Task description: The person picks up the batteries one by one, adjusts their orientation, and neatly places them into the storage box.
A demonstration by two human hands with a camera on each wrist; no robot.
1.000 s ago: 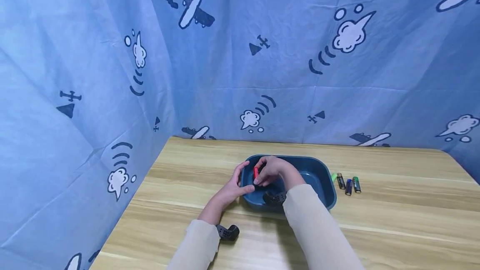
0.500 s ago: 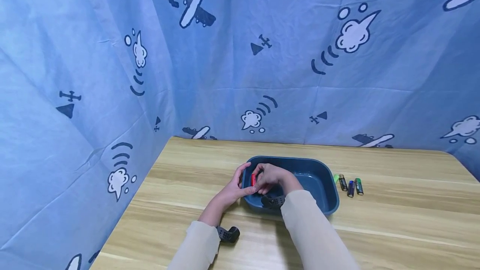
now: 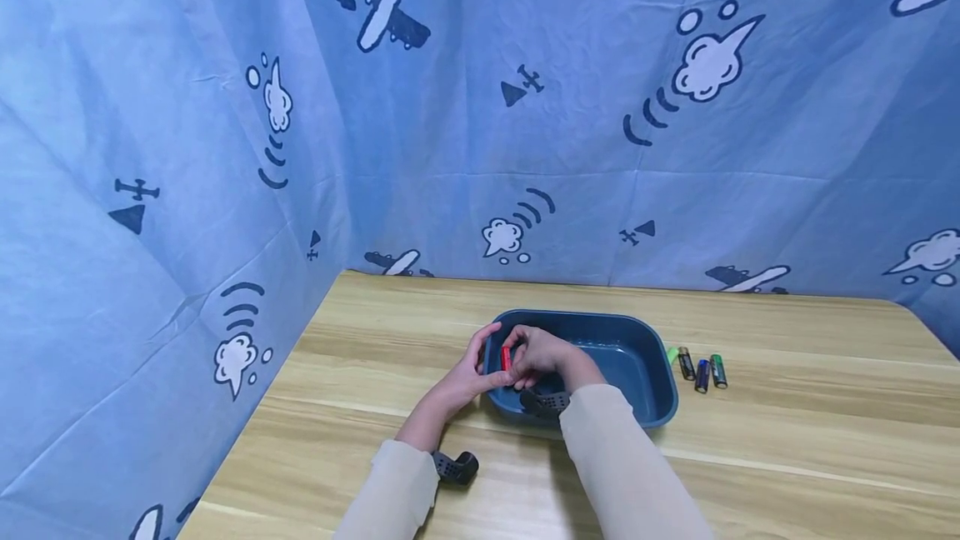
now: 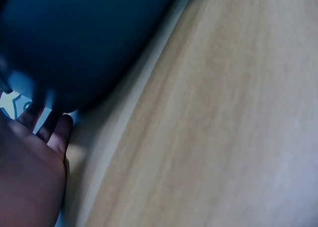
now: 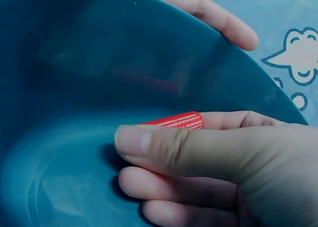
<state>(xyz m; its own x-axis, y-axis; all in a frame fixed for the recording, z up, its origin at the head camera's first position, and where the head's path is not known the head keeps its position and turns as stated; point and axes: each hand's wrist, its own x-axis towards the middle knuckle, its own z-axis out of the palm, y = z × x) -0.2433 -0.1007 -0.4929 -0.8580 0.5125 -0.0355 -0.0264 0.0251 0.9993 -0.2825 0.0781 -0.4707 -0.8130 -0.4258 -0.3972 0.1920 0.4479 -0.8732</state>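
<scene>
A red battery [image 3: 506, 358] with white print is pinched between the thumb and fingers of my right hand [image 3: 543, 354], low inside the dark blue plastic basin [image 3: 630, 365], near its left end. In the right wrist view the thumb covers part of the battery [image 5: 191, 120]. My left hand [image 3: 465, 376] rests against the basin's left end, its fingers fairly straight along the outside and its thumb reaching over the near-left rim. The left wrist view shows its fingers [image 4: 60, 133] touching the basin's outer wall [image 4: 74, 43].
Right of the basin lie a black-and-gold battery [image 3: 686, 363], a blue one [image 3: 702, 376], a green-and-black one [image 3: 718, 371] and a light green item [image 3: 672, 355], partly hidden by the rim. A blue airplane-print curtain [image 3: 570, 107] stands behind the wooden table [image 3: 825, 407].
My right hand has lowered slightly toward the near-left of the basin with the red battery still pinched. The left hand has kept its place at the rim.
</scene>
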